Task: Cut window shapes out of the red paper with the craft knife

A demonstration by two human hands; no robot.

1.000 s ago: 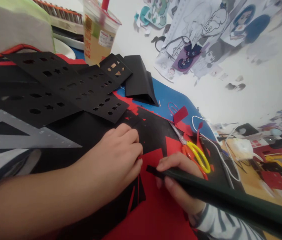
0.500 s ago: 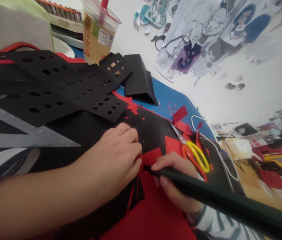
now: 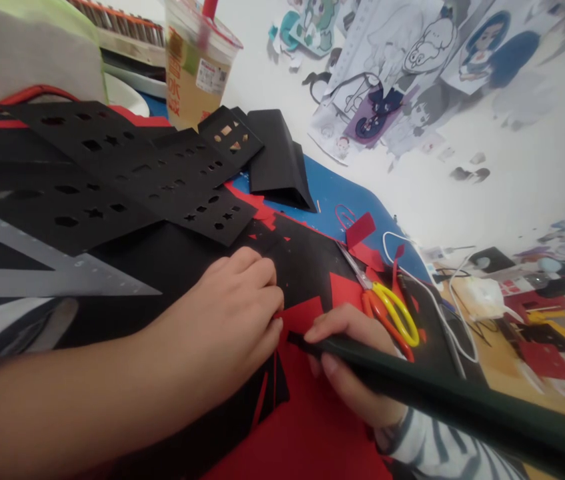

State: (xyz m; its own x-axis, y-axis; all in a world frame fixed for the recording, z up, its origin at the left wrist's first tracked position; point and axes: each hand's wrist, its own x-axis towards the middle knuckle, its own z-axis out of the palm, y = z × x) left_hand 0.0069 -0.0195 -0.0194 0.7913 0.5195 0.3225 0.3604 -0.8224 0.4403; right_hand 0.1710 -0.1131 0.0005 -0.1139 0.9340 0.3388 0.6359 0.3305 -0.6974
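Black strip ends in gap between hands

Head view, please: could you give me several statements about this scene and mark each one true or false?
1. The right hand holds a dark bar. True.
2. The left hand is on the set square. False: the left hand is by the red paper.
3. The cup has a red straw. True.
4. Both loops of the scissors are yellow. False: one is yellow, one orange.
5. The card with holes is black. True.
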